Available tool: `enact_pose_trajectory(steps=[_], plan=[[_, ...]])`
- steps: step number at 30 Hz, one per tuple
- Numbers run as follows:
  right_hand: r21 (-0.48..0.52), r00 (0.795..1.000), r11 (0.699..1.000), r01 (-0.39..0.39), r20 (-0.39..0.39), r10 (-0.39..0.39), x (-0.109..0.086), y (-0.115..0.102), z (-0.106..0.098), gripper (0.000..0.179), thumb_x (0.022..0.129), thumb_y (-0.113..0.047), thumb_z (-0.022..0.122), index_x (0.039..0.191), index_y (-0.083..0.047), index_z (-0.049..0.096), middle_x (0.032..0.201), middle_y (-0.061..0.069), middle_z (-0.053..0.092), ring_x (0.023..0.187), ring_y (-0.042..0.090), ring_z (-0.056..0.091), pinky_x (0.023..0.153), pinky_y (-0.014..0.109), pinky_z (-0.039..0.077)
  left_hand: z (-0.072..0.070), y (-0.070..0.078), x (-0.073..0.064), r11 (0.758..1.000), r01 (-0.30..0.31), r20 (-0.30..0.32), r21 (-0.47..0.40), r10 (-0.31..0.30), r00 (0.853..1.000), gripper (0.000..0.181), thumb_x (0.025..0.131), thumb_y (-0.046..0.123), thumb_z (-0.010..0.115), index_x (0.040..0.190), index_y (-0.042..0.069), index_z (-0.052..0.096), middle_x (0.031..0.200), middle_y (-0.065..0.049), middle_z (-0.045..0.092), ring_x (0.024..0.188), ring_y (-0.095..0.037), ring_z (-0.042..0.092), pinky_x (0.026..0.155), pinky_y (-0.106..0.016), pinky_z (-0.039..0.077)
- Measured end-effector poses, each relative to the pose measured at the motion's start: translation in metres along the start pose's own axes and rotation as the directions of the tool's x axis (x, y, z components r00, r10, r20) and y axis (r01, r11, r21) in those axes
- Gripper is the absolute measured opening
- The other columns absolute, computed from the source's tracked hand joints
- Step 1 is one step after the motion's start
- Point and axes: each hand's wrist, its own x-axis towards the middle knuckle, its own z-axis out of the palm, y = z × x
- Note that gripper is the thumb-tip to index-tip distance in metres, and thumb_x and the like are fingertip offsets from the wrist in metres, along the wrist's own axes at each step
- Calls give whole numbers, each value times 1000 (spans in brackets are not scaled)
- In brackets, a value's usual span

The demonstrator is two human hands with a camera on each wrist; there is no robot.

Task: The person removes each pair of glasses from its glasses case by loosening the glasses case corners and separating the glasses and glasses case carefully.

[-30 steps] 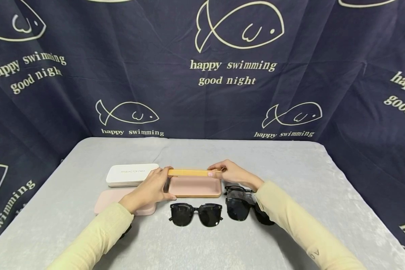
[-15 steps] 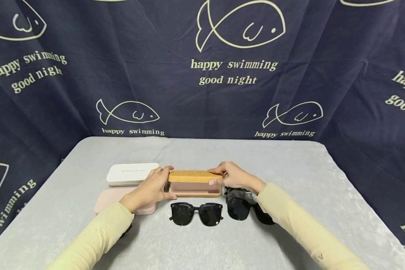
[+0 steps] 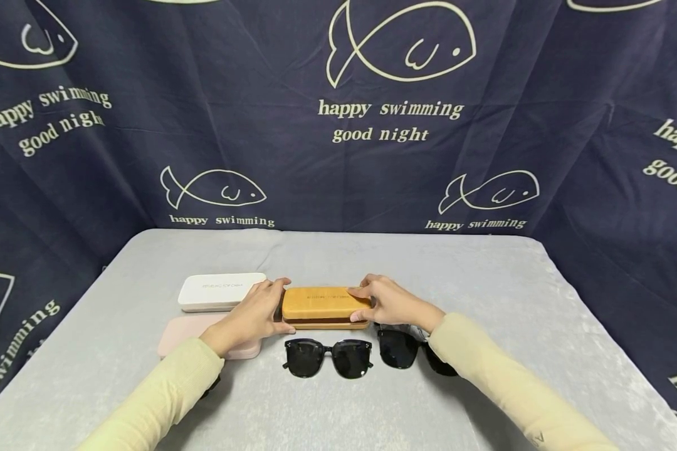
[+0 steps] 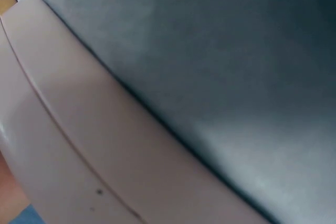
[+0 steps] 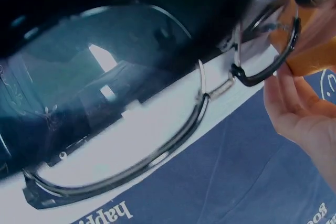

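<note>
An orange glasses case (image 3: 316,304) lies at the middle of the table, its lid almost down, with a thin dark gap along the front. My left hand (image 3: 254,310) grips the case's left end, thumb at the front corner and fingers at the back. At the right end my right hand (image 3: 392,299) pinches the lid, fingers on top and thumb at the front edge. The right wrist view shows the orange case (image 5: 310,59) beside my fingers. Under my left forearm is a pink glasses case (image 3: 188,329), which fills much of the left wrist view.
A white glasses case (image 3: 220,291) lies behind the pink one. Black sunglasses (image 3: 307,360) sit in front of the orange case. More sunglasses (image 3: 397,349) are partly under my right sleeve, with thin-framed eyeglasses (image 5: 157,158) close by. Something black (image 3: 210,387) shows beside my left sleeve.
The orange lid has swung forward and down from upright, carried by my right hand, and now covers the pink inside of the case. My left hand has stayed in place.
</note>
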Motion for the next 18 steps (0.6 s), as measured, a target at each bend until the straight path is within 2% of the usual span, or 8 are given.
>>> enact_pose_trajectory(steps=[4,9,13,18], plan=[[-64,1000,998,3,-9,-4,-3,-4,3,59,75,-34,74,119,1,58,100,15,62,80,16,52,68,27,44,0,1,0,1000,6,1,5,-6,1000,89,65,40,79,131,-1,37,117,-17,55,109,-29,47,100,-44,35],[-155,1000,988,3,-27,-7,-6,-8,7,59,74,-35,74,119,-1,59,100,13,60,78,18,49,69,29,42,1,0,0,1000,-5,0,15,5,1000,89,65,41,79,132,-1,37,122,-16,54,110,-27,47,100,-44,34],[-234,999,972,16,-40,-26,-7,-9,9,57,74,-38,73,119,-4,60,97,11,59,74,17,45,67,29,39,1,-1,-1,998,-44,-4,43,44,999,86,67,41,78,131,-2,38,126,-15,53,111,-27,47,102,-44,33],[-275,999,961,12,-43,-25,-9,-10,12,57,74,-41,72,119,-6,61,97,10,58,74,18,44,68,30,38,2,-1,-1,989,-103,-7,106,104,995,83,70,43,75,129,-3,40,122,-15,55,108,-26,48,102,-43,31]])
